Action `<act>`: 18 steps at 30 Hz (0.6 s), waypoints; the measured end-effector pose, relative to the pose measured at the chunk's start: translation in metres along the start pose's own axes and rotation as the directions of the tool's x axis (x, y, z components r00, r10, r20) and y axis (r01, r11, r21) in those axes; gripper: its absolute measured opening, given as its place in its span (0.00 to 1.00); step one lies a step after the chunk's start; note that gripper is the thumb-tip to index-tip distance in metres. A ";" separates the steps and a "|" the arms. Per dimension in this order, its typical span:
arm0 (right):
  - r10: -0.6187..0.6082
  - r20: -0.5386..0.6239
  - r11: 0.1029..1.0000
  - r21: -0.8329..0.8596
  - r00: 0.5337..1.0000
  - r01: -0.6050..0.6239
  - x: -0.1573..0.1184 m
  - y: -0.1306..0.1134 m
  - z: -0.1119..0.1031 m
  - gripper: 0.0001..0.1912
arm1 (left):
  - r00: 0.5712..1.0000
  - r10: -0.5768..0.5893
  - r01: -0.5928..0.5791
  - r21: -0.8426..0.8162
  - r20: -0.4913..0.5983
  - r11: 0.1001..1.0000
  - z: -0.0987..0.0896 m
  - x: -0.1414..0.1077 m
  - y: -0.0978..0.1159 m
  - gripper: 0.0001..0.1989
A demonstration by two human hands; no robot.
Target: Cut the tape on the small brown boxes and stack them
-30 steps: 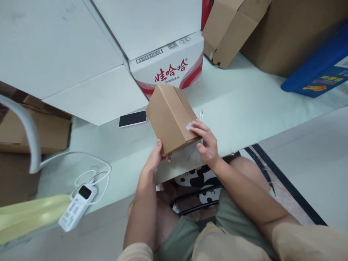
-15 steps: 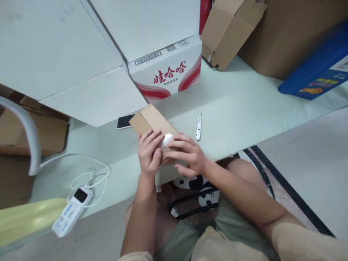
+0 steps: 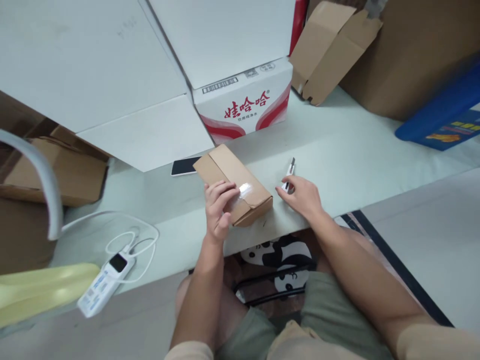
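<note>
A small brown cardboard box [image 3: 240,172] lies at a slant near the table's front edge, its flap closed and a shiny strip of clear tape across the seam. My left hand [image 3: 218,210] holds the box at its left side, fingers over the top beside the tape. To the right, my right hand [image 3: 303,197] pinches the handle of a white utility knife [image 3: 289,175] between thumb and fingers. The knife's tip points away from me, and part of its handle is hidden by the fingers.
Behind the box lie a phone [image 3: 183,166] and a white-and-red carton [image 3: 243,107]. A blue container [image 3: 438,115] stands at right, an open cardboard box [image 3: 330,50] at the back. On the left are a white power strip [image 3: 107,285] with a cable and a yellow object [image 3: 48,290].
My right hand has left the box and moved right to the utility knife, taking hold of it. My left hand stays at the box, whose taped end now shows.
</note>
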State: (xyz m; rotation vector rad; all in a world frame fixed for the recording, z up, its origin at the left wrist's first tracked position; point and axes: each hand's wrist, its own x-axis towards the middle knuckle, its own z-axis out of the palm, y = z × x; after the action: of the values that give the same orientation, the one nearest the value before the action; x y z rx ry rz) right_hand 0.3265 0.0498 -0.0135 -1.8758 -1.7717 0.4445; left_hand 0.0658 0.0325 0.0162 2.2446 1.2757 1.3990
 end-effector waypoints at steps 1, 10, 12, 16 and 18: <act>0.014 -0.036 0.997 0.076 0.999 -0.011 -0.001 0.000 -0.002 0.17 | 1.000 0.016 -0.017 0.020 0.023 1.000 0.000 -0.001 0.000 0.34; 0.059 -0.680 0.771 0.495 0.730 0.400 -0.037 -0.024 -0.017 0.08 | 1.000 0.015 -0.014 0.137 -0.007 0.990 0.025 -0.006 0.023 0.27; 0.001 -0.684 0.706 0.517 0.729 0.484 -0.048 -0.037 -0.022 0.10 | 0.998 0.021 -0.015 0.112 -0.057 0.994 0.033 -0.006 0.030 0.27; -0.225 -0.568 0.612 0.550 0.792 0.568 -0.053 -0.058 -0.027 0.12 | 0.998 0.023 -0.015 0.124 -0.060 0.992 0.038 -0.007 0.035 0.27; -0.253 -0.598 0.608 0.514 0.760 0.606 -0.048 -0.063 -0.029 0.12 | 0.999 0.020 -0.015 0.133 -0.041 0.991 0.036 -0.009 0.033 0.29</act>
State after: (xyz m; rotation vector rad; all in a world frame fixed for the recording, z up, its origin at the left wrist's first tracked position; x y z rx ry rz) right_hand 0.2871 -0.0010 0.0406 -0.8543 -1.3809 0.3381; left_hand 0.1121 0.0149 0.0098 2.3286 1.4049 1.4138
